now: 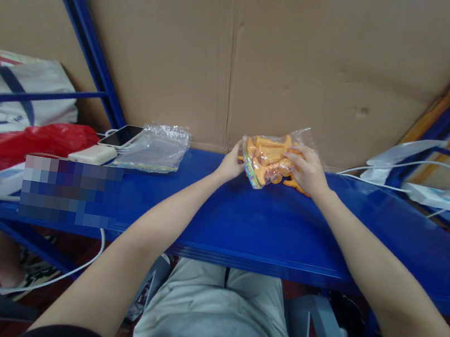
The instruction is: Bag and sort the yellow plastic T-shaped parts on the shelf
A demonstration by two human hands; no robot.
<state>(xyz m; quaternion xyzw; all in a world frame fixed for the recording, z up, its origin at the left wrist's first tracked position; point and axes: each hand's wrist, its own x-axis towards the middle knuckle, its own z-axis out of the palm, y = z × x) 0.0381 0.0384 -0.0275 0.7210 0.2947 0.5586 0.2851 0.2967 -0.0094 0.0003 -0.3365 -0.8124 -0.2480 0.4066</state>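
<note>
A clear plastic bag (271, 156) with orange plastic parts in it stands tilted over the blue shelf, its colourful printed edge toward the lower left. My left hand (231, 164) grips the bag's left side, with its fingertips partly hidden behind it. On the opposite side, my right hand (308, 171) has its fingers bent over the bag and holds it. Loose orange pieces (296, 185) show below the right hand, at the bag's lower edge; whether they touch the hand I cannot tell.
Flat clear plastic bags (156, 147) lie to the left, beside a phone (122, 136) and a white power bank (92, 154). Farther left are a red plastic bag (43, 141) and a cloth bag (20, 93). A cardboard wall (267, 56) rises behind the shelf (242, 222). White cables (375, 183) run at right.
</note>
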